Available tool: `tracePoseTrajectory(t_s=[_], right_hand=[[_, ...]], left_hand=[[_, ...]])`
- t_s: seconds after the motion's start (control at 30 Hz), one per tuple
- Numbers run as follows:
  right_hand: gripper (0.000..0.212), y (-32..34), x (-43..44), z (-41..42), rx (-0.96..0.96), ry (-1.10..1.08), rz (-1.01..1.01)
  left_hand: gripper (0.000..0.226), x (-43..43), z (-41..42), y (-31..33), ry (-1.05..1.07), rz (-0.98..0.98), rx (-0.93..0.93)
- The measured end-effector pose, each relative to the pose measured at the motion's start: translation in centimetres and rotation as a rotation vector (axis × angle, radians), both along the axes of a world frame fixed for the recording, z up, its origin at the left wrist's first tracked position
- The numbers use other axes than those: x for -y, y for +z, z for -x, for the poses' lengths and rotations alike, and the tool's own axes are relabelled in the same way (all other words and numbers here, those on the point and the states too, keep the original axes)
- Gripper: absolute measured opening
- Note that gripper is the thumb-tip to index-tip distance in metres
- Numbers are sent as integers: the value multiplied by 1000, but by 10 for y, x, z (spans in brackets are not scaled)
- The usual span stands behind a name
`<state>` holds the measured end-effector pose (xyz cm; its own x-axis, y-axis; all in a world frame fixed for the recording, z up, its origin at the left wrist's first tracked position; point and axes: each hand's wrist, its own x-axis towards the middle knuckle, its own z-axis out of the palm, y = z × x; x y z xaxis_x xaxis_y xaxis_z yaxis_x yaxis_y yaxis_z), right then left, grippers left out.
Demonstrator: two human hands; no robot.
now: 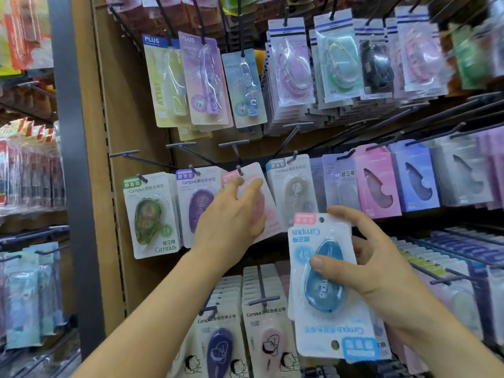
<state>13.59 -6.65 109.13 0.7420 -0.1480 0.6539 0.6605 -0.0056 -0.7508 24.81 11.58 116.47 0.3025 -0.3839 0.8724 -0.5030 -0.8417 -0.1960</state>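
Observation:
My right hand (pixel 362 266) grips a blue correction-tape pack (pixel 327 290), held upside down in front of the display, thumb across its blister. My left hand (pixel 231 214) reaches up to a pink correction-tape pack (pixel 266 203) that hangs tilted on a peg, and its fingers lie over the front of the pack. A green pack (pixel 150 214) and a purple pack (pixel 196 195) hang to the left of it, a grey pack (pixel 294 192) to the right.
Metal pegs (pixel 152 160) stick out of the brown backboard toward me. Rows of hanging stationery packs (pixel 335 66) fill the space above, more packs (pixel 261 342) hang below, and boxed ones (pixel 414 175) sit to the right. A grey upright post (pixel 73 159) stands at left.

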Motion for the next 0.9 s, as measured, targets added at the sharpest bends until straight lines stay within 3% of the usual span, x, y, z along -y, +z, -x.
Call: tracePoseTrajectory(t_s=[0.1, 0.2, 0.27, 0.37, 0.43, 0.53, 0.63, 0.8, 0.9], right_hand=[[74, 1, -4, 6, 91, -43, -51], [68, 1, -9, 9, 167, -112, -81], [66, 0, -13, 12, 206, -138, -106], [62, -2, -21, 14, 234, -150, -118], [55, -2, -26, 15, 255, -133, -148], [40, -1, -26, 18, 235, -108, -186], [29, -1, -21, 24, 149, -40, -147], [38, -6, -12, 31, 34, 153, -76], [43, -9, -11, 32, 30, 203, -30]], left_hand=[[43, -2, 31, -17, -361, 262, -64], [46, 1, 77, -44, -818, 386, -562], [68, 4, 89, -63, -809, 288, -628], [83, 7, 90, -77, -676, 271, -450], [76, 7, 92, -77, -726, 348, -436], [64, -1, 93, -72, -856, 504, -569], [70, -10, 95, -62, -987, 630, -663], [83, -12, 99, -47, -1228, 950, -790], [67, -8, 105, -46, -1326, 1023, -847]])
